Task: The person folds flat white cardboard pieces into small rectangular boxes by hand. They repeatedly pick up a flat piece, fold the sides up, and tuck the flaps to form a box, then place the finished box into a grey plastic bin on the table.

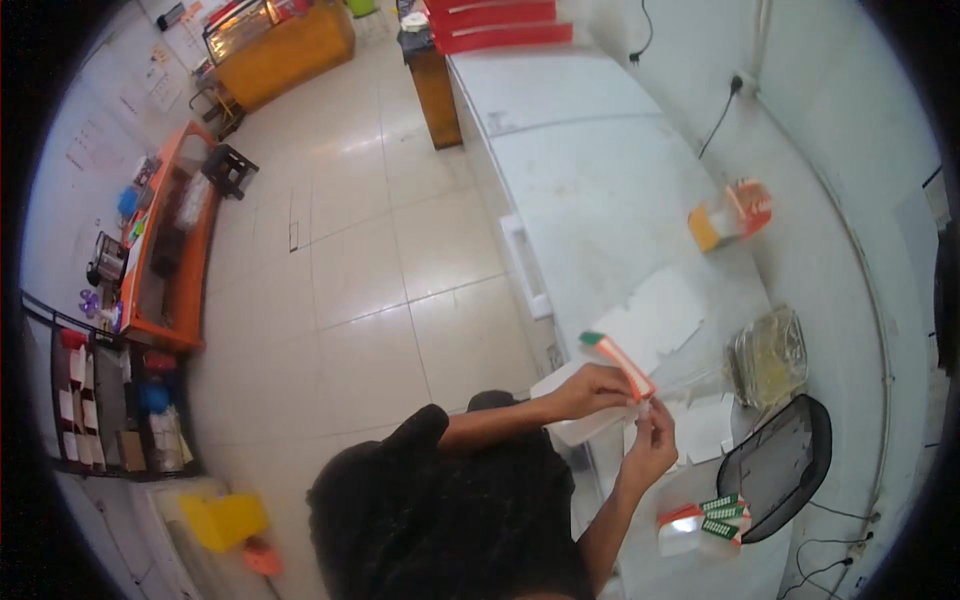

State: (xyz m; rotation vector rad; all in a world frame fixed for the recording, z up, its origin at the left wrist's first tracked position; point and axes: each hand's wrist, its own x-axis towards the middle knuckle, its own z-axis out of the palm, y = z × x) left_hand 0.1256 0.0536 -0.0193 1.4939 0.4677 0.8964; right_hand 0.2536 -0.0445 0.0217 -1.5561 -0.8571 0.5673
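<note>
A partly folded cardboard box [622,366], white inside with orange and green printing, is held up between my two hands over the white worktop. My left hand [592,392] pinches its side with the fingers closed. At its lower end, my right hand [652,448] has its fingertips closed on the cardboard edge. White flat cardboard blanks [665,318] lie just beyond the hands, and more cut blanks [705,425] rest beside my right hand. Nearer me on the right sit several folded boxes [705,522] in orange, green and white.
The long white worktop [590,150] runs away along the wall. On it are a black mesh piece [785,465], a clear plastic-wrapped bundle [770,355] and an orange-yellow carton [730,215]. Red trays [500,30] stand at its far end. Across the tiled floor [350,270] is an orange shelf unit [170,250].
</note>
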